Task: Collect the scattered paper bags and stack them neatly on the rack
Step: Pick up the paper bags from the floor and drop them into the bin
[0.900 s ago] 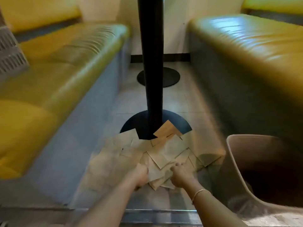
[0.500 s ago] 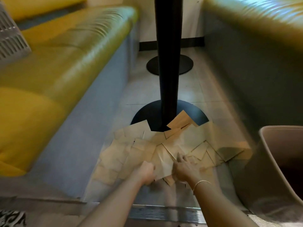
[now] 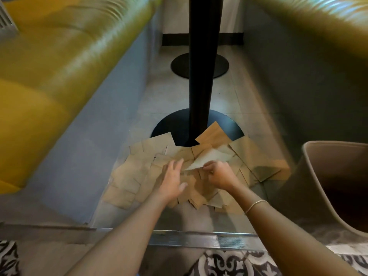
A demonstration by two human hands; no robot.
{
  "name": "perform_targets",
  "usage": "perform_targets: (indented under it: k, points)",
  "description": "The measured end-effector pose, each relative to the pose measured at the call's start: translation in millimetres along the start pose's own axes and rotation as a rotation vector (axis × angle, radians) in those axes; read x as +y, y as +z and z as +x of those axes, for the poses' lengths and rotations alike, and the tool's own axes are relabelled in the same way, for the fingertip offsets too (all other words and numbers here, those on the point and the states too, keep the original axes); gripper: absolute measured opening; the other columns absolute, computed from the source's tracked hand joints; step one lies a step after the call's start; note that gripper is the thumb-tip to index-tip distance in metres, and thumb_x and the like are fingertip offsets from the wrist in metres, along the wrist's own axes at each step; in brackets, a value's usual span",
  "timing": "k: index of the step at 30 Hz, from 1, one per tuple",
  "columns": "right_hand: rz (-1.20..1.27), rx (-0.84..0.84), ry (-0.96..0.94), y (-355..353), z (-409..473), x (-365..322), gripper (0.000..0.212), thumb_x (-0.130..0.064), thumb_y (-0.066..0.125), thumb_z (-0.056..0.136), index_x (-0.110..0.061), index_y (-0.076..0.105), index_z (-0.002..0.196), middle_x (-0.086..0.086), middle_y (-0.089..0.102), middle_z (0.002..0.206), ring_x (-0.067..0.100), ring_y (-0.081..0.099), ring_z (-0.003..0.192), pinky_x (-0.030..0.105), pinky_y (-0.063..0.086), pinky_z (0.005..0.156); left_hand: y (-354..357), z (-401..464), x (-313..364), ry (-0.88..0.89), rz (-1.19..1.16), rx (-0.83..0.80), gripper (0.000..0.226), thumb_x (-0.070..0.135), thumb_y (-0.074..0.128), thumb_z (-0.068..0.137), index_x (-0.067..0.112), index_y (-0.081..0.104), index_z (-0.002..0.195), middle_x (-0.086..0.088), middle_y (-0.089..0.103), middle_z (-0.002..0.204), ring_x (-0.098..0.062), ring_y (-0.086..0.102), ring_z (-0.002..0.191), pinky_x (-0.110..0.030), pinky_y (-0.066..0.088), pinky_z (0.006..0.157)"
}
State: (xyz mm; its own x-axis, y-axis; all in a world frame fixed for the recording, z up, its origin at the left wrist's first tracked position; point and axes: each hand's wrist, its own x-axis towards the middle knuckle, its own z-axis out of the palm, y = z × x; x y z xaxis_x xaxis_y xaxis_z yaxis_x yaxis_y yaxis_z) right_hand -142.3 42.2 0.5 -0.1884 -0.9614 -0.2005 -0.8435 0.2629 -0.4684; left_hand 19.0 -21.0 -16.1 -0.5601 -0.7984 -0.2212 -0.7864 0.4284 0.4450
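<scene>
No writing or label can be read on any of the paper bags (image 3: 139, 176); they are plain brown and lie flat, overlapping in a loose heap on the tiled floor (image 3: 225, 96), spilling onto the round black base of the table post (image 3: 199, 76). Both bare forearms reach forward and down over the heap. The left hand (image 3: 171, 182) hovers palm down with its fingers (image 3: 176, 164) spread and straight, holding nothing that can be made out (whether the palm touches the paper below cannot be told). The right hand (image 3: 219, 174), a thin bracelet (image 3: 254, 205) on its wrist, is curled, pinching the near edge of one bag (image 3: 211, 158), which is lifted at a slant above the others. Yellow padded seats run along the left (image 3: 59, 66) and right (image 3: 308, 18) of the aisle. A tan bin (image 3: 312, 176) stands at the right, just beside the heap.
</scene>
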Motion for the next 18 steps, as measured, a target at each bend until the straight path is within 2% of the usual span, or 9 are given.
perform_targets:
  k: [2,4,6,7,8,10,12,15,18]
  points:
    - [0.075,0.03,-0.068,-21.3,-5.5,-8.1,0.03,-0.003,0.05,0.088,-0.014,0.071,0.107,-0.003,0.064,0.12,0.009,0.056,0.113,0.009,0.032,0.093,-4.9,0.5,5.9,0.073,0.086,0.064,0.082,0.025,0.064,0.086,0.028,0.011,0.149,-0.002,0.014,0.153,-0.021,0.018,0.139,-0.032,0.031,0.107]
    - [0.199,0.028,-0.072,-33.2,-9.1,-11.9,0.026,-0.002,0.054,0.087,-0.015,0.073,0.1,-0.003,0.068,0.112,0.006,0.06,0.107,0.009,0.035,0.093,-6.9,0.9,10.4,0.135,0.144,0.135,0.074,0.022,0.062,0.086,0.029,0.021,0.147,0.0,0.028,0.148,-0.019,0.026,0.134,-0.029,0.03,0.106]
    - [0.368,0.059,-0.046,-38.0,-10.5,-14.1,0.022,-0.002,0.058,0.086,-0.015,0.075,0.092,-0.002,0.07,0.106,0.005,0.062,0.1,0.013,0.044,0.093,-8.7,-0.4,13.1,0.177,0.136,0.212,0.045,0.019,0.055,0.091,0.027,0.047,0.134,-0.001,0.053,0.127,-0.019,0.045,0.117,-0.028,0.037,0.094]
    - [0.418,0.098,-0.019,-37.1,-10.1,-13.5,0.021,-0.002,0.059,0.085,-0.014,0.075,0.091,-0.002,0.07,0.106,0.005,0.062,0.097,0.012,0.045,0.089,-10.4,-2.1,13.5,0.179,0.118,0.253,0.033,0.019,0.05,0.093,0.026,0.057,0.124,-0.001,0.061,0.113,-0.021,0.052,0.107,-0.029,0.04,0.085]
    - [0.427,0.154,0.014,-32.9,-9.8,-11.1,0.02,-0.004,0.059,0.085,-0.014,0.074,0.094,-0.002,0.07,0.107,0.005,0.062,0.097,0.009,0.044,0.086,-11.6,-3.4,13.1,0.172,0.098,0.298,0.027,0.018,0.046,0.095,0.025,0.062,0.116,-0.001,0.064,0.103,-0.021,0.057,0.098,-0.029,0.042,0.077]
    - [0.317,0.211,0.086,-16.8,-9.0,-1.8,0.023,-0.007,0.056,0.088,-0.014,0.071,0.104,-0.001,0.067,0.114,0.01,0.061,0.103,0.014,0.042,0.088,-16.2,-4.1,10.9,0.12,0.056,0.375,0.024,0.017,0.044,0.095,0.02,0.065,0.107,-0.001,0.066,0.094,-0.02,0.059,0.088,-0.026,0.038,0.066]
    - [0.11,0.052,0.113,9.9,-10.7,7.8,0.028,-0.013,0.054,0.09,-0.017,0.065,0.116,0.002,0.058,0.128,0.017,0.052,0.119,0.024,0.038,0.098,-21.5,-3.6,8.0,0.042,0.034,0.429,0.021,0.016,0.045,0.095,0.014,0.065,0.099,-0.004,0.066,0.089,-0.02,0.059,0.082,-0.024,0.033,0.064]
    - [-0.25,-0.321,-0.012,55.6,-18.7,8.9,0.038,-0.028,0.056,0.088,-0.024,0.058,0.126,0.006,0.027,0.153,0.027,0.024,0.138,0.035,0.026,0.109,-25.5,-2.8,3.0,-0.015,0.045,0.459,0.018,0.016,0.047,0.094,0.01,0.064,0.094,-0.007,0.065,0.086,-0.022,0.058,0.081,-0.025,0.033,0.063]
    - [-0.397,-0.425,-0.096,85.2,-22.3,-1.0,0.043,-0.027,0.045,0.093,-0.021,0.049,0.135,0.006,0.003,0.158,0.03,0.005,0.143,0.044,0.018,0.113,-25.5,-4.5,1.1,-0.002,0.024,0.47,0.019,0.017,0.048,0.094,0.012,0.065,0.1,-0.006,0.065,0.088,-0.02,0.059,0.084,-0.023,0.035,0.066]
